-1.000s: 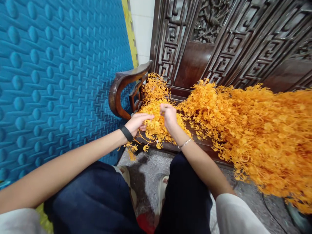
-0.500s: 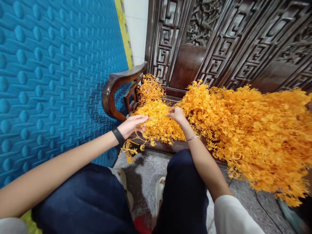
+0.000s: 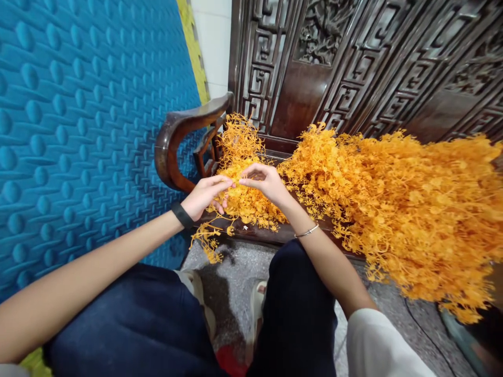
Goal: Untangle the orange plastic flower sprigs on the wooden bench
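My left hand (image 3: 208,196) is closed in a pinch, thumb against forefinger. From beneath it an orange artificial flower sprig (image 3: 207,242) hangs over the front edge of the bench. Close to those fingertips, my right hand (image 3: 264,182) curls with thumb and forefinger brought near each other; anything between them is too small to make out. Behind and under both hands lies a heap of orange plastic flower sprigs (image 3: 259,207) on the dark wooden bench (image 3: 271,236).
A much larger pile of orange flower sprigs (image 3: 408,209) covers the bench to the right. The curved wooden armrest (image 3: 167,146) stands at the left, beside blue foam matting (image 3: 78,131). Carved back panels (image 3: 302,99) rise behind. A dark cable (image 3: 426,335) runs along the floor.
My right hand has moved left, up to my left fingertips. A small white piece now shows on the bench's front edge. The view has shifted slightly.
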A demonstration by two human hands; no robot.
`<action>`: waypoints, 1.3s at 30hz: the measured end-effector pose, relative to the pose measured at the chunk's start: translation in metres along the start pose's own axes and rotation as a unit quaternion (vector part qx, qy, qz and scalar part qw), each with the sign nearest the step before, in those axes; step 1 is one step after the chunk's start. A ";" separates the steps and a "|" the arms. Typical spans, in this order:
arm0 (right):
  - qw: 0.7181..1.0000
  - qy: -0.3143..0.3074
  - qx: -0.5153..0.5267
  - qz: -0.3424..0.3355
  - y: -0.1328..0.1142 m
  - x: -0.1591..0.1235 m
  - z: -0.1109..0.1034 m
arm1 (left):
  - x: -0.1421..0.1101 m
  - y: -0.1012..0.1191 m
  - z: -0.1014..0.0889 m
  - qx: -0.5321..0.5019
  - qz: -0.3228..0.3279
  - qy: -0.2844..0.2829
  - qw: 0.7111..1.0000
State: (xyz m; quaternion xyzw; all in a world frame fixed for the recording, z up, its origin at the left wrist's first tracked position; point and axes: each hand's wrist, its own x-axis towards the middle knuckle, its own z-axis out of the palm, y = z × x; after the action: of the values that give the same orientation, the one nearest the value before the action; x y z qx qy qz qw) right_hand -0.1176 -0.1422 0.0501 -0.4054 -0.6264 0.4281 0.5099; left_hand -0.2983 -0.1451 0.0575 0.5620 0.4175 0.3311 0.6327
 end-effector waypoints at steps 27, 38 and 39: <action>0.944 0.177 -0.255 0.107 0.043 0.015 -0.080 | -0.009 0.002 -0.012 -0.035 0.000 0.026 0.999; 0.917 0.038 -0.366 0.156 0.044 0.009 -0.080 | -0.013 0.007 -0.014 -0.064 0.025 0.001 0.998; 0.916 0.031 -0.367 0.160 0.045 0.010 -0.078 | -0.013 0.007 -0.014 -0.061 0.034 -0.002 0.998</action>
State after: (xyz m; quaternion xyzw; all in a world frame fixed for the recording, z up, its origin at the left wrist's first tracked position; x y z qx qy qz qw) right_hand -0.0385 -0.1099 0.0195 -0.6721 -0.6501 0.2305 0.2693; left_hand -0.3158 -0.1494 0.0665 0.5368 0.3755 0.3765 0.6551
